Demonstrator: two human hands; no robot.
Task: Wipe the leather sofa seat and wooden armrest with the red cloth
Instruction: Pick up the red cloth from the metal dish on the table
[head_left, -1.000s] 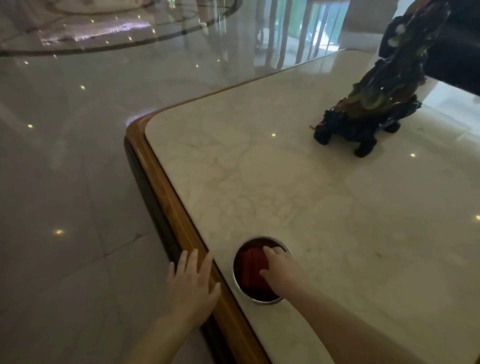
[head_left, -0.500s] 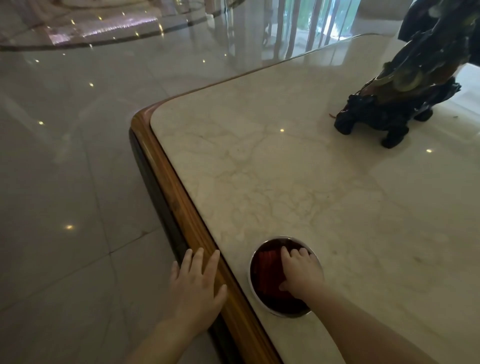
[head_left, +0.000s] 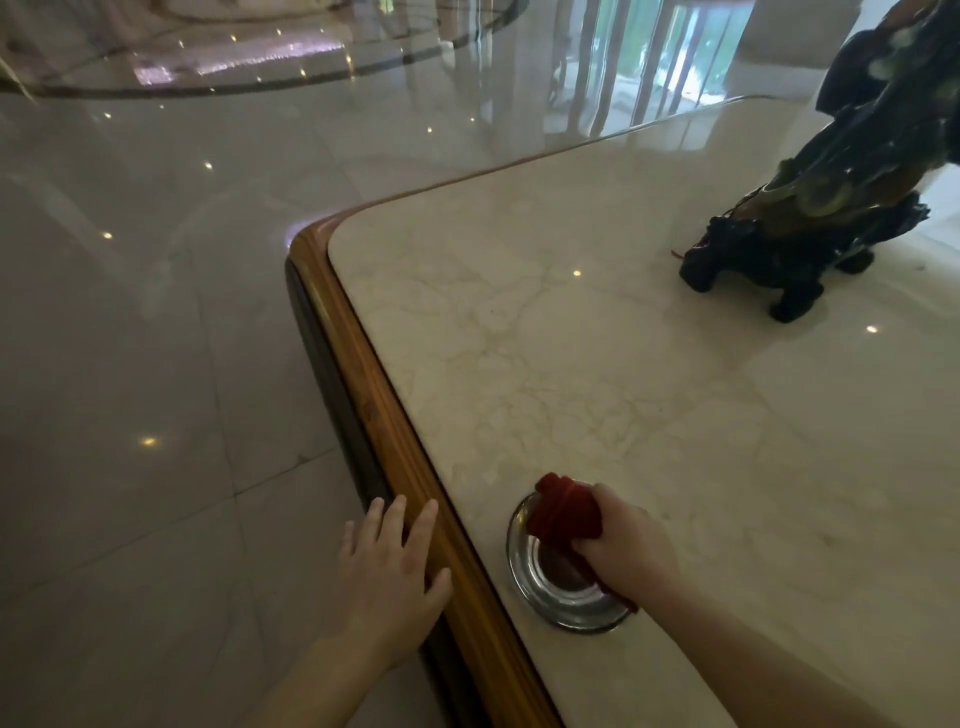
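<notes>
**Task status.** Early stage. The cloth (head_left: 563, 512) is in hand, and no wiping is shown. Neither the sofa seat nor the armrest is in view, so both are judged to be not yet wiped.

**Cloth position.** The cloth is bunched into a wad at the near part of the table (head_left: 571, 338), over the far rim of the dish (head_left: 558, 605). The dish is round and metal. Whether it sits on the marble top or is set into it cannot be told.

**Right hand** (head_left: 626, 551). The fingers are curled round the near side of the cloth and grip it. The wad sticks out on the far-left side of the fist.

**Left hand** (head_left: 395, 566). The fingers are straight and slightly spread, palm down. The hand rests on the wood edge (head_left: 374, 395) of the table, left of the dish, and holds nothing.

**Remaining steps (judged).**
1. Carry the cloth to the sofa.
2. Wipe the seat.
3. Wipe the armrest.

**Hidden or unclear.**
- The right hand covers part of the dish interior.
- Whether the cloth touches the dish rim or is clear of it cannot be told.
- A small red end shows at the near rim, under the wrist. It cannot be confirmed as part of the same cloth.
- The dark figurine (head_left: 810, 249) at far right is cut off by the frame, and its form is hard to read.
- The floor (head_left: 130, 312) on the left is glossy, and reflections obscure its detail.
</notes>
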